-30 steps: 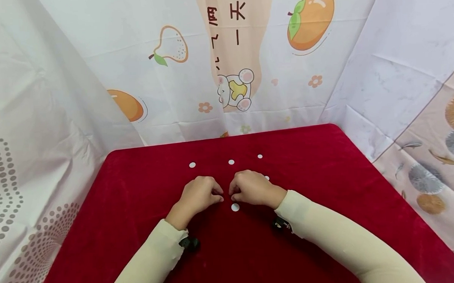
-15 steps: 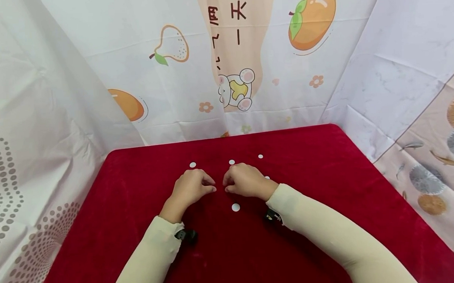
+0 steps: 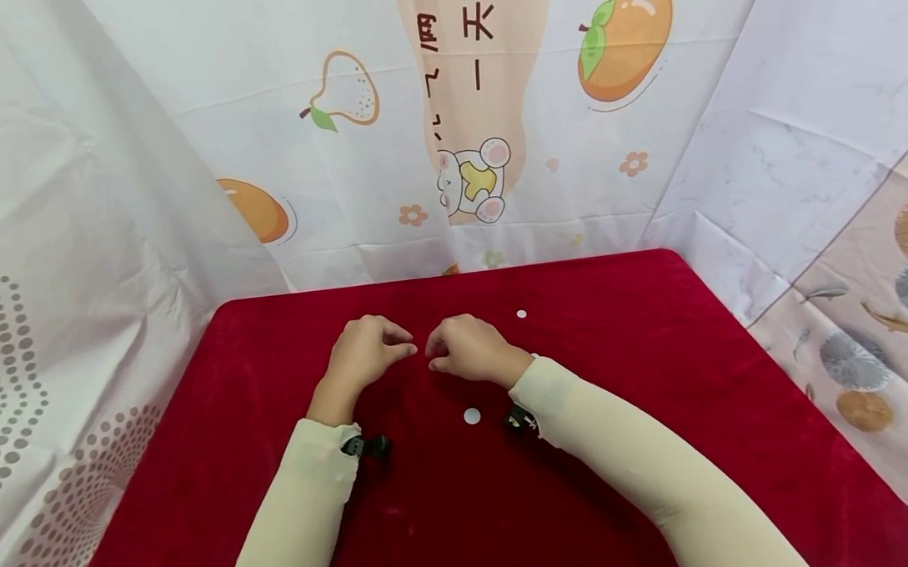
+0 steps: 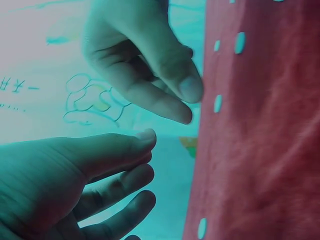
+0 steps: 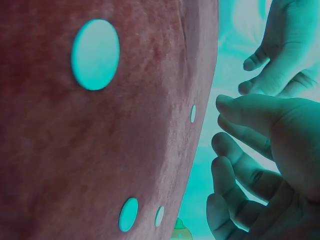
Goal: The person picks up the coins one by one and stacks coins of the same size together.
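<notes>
My left hand (image 3: 360,353) hovers over the left middle of the red-covered table, thumb and fingers loosely bent. Facing it, close by, is my right hand (image 3: 471,348), its fingers curved in a similar way. Nothing shows between the fingertips of the left hand (image 4: 55,165) or the right hand (image 5: 295,150) in the wrist views. Small white round discs lie flat on the cloth: a near one (image 3: 471,415) below the right hand, a far one (image 3: 521,314), and another (image 3: 535,356) partly hidden by the right wrist. Two more at the back are hidden behind the hands in the head view.
The red cloth (image 3: 613,311) covers the whole table up to its back edge. Printed white curtains (image 3: 283,131) hang behind and at both sides. A small dark camera (image 3: 367,446) sits at the left wrist, another (image 3: 520,418) at the right.
Both hands have moved away from the person and to the left, from beside the near disc toward the back discs, which they now cover. The discs stay where they were.
</notes>
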`<state>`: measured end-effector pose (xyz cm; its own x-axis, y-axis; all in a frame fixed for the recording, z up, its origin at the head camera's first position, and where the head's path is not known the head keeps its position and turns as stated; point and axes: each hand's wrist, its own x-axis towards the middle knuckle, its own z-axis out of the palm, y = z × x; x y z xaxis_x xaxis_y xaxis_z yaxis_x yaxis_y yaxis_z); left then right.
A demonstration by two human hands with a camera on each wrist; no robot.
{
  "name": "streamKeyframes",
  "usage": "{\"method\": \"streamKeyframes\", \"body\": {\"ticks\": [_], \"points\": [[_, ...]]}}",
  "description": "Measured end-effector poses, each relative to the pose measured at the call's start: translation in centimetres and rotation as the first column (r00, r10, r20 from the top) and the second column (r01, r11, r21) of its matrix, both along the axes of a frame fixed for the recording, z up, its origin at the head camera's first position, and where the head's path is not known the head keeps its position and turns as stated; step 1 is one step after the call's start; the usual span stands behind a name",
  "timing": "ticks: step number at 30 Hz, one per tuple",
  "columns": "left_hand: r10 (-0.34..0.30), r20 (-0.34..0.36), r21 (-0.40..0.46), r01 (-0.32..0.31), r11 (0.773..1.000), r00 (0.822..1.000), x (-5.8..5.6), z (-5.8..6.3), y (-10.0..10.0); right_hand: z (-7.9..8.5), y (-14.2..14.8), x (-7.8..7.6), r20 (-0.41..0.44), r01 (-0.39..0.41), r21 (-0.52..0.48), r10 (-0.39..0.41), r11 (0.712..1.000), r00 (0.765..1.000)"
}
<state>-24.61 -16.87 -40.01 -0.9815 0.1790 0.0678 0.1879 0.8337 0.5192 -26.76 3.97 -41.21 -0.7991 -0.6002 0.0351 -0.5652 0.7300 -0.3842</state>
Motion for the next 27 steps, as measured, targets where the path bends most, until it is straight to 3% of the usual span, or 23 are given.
{"method": "streamKeyframes", "body": {"ticks": [6, 10, 18, 27], "points": [[0.033, -0.032, 0.041, -0.032, 0.999, 0.999, -0.8, 0.7, -0.9, 0.1, -0.6, -1.0, 0.014, 0.025, -0.007, -0.025, 1.000, 1.000], [0.066, -0.031, 0.056, -0.064, 0.996, 0.997, -1.2, 0.6, -1.6, -0.2, -0.8, -1.5, 0.013, 0.049, -0.011, -0.049, 0.999, 0.999], [0.129, -0.004, 0.093, -0.128, 0.987, 0.992, -2.1, -0.9, -3.2, -1.3, -1.5, -2.9, 0.007, 0.064, -0.050, -0.064, 0.997, 0.998], [0.150, 0.065, 0.158, -0.158, 0.975, 0.987, -3.0, -2.6, -4.2, -2.1, -2.7, -4.4, 0.072, 0.101, -0.058, -0.097, 0.993, 0.993]]}}
